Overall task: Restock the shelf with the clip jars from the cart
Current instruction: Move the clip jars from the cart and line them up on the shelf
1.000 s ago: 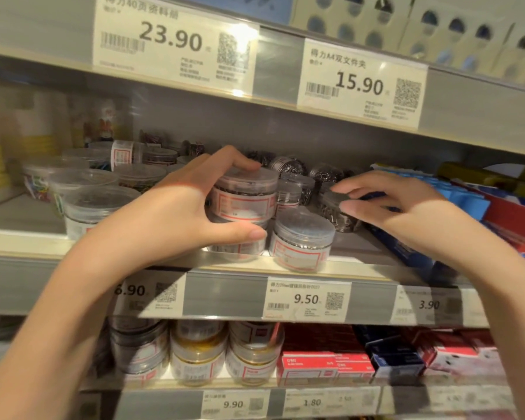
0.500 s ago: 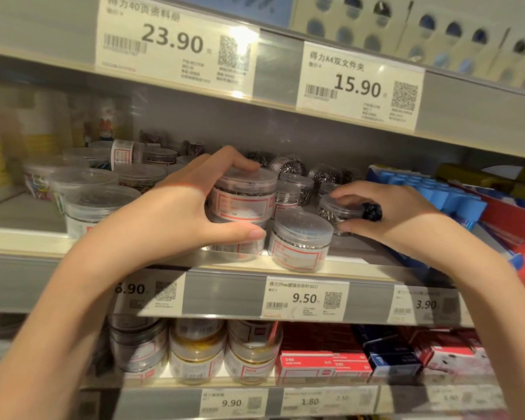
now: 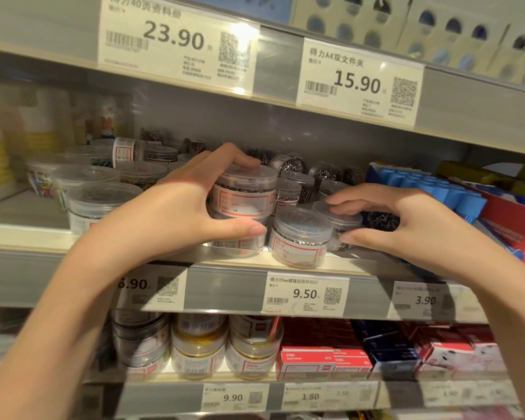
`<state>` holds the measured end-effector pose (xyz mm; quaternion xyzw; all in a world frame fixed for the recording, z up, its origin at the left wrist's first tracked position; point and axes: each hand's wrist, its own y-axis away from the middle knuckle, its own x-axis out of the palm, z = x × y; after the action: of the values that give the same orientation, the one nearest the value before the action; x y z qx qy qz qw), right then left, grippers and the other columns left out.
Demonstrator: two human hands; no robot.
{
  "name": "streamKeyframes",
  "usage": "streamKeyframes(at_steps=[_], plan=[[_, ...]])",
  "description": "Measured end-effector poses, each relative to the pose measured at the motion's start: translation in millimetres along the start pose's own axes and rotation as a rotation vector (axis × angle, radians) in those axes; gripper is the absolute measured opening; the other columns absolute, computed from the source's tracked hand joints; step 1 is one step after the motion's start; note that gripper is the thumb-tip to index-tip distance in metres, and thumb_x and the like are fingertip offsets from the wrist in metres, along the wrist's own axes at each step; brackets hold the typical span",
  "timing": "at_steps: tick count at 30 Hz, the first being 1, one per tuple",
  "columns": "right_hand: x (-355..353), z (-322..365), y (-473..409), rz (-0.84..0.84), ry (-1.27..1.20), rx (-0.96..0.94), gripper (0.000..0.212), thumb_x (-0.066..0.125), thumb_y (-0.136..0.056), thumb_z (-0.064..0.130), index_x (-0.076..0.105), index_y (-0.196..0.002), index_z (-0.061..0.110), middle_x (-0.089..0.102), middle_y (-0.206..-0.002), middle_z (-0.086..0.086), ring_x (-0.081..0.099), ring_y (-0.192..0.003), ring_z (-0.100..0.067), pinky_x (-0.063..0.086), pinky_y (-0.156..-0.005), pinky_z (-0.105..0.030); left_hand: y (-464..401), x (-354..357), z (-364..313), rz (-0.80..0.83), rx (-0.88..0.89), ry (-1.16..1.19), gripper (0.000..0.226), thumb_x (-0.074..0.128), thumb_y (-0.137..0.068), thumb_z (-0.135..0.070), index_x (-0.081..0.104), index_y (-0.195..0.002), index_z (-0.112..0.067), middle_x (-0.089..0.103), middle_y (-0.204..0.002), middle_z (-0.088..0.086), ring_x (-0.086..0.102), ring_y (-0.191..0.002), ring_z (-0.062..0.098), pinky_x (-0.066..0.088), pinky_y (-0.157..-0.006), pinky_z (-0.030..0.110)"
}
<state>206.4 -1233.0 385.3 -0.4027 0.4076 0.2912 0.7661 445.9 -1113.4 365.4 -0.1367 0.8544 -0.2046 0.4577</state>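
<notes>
Clip jars, clear plastic, red-bordered labels, on the middle shelf (image 3: 231,259) near its front edge. Stacked pair (image 3: 244,195): gripped by the left hand (image 3: 176,216), fingers curled over the upper lid, thumb against the lower jar. Single front jar (image 3: 299,237): stands free between the two hands, just right of the left thumb. Rear jar (image 3: 340,221): pinched by the right hand (image 3: 406,225), fingertips on its lid, thumb at its side. Further jars (image 3: 100,201): left of the left hand. Blue boxes (image 3: 436,189): beyond the right hand.
</notes>
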Motion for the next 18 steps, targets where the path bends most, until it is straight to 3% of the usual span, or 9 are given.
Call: streamKeyframes(at_steps=[6,12,18], plan=[[-4,-1,-4,0.038,-0.021,0.022,0.044,0.075,-0.074,0.024,0.057,-0.106,0.048,0.063,-0.1,0.029,0.056,-0.099,0.014,0.039,-0.085,0.0,0,0,0,0.006,-0.006,-0.001,0.064,0.057,-0.049,-0.07,0.036,-0.109,-0.058,0.053,-0.115,-0.023,0.049,-0.097,-0.018,0.039,-0.075,0.002],[-1,-6,-16,0.2,0.025,0.072,0.05,0.076,-0.072,0.035,0.047,-0.107,0.055,0.043,-0.117,0.039,0.036,-0.104,0.03,0.028,-0.083,0.008,0,1,4,-0.001,-0.005,-0.002,0.066,0.067,-0.055,-0.075,0.036,-0.111,-0.058,0.054,-0.115,-0.022,0.051,-0.099,-0.013,0.039,-0.081,0.006],[-2,-7,-19,0.211,0.0,0.108,0.053,0.078,-0.071,0.033,0.048,-0.111,0.052,0.046,-0.116,0.039,0.042,-0.105,0.023,0.033,-0.084,0.004,0,1,2,-0.005,-0.01,-0.001,0.065,0.063,-0.053,-0.069,0.037,-0.111,-0.056,0.053,-0.116,-0.021,0.05,-0.101,-0.013,0.037,-0.081,0.004]])
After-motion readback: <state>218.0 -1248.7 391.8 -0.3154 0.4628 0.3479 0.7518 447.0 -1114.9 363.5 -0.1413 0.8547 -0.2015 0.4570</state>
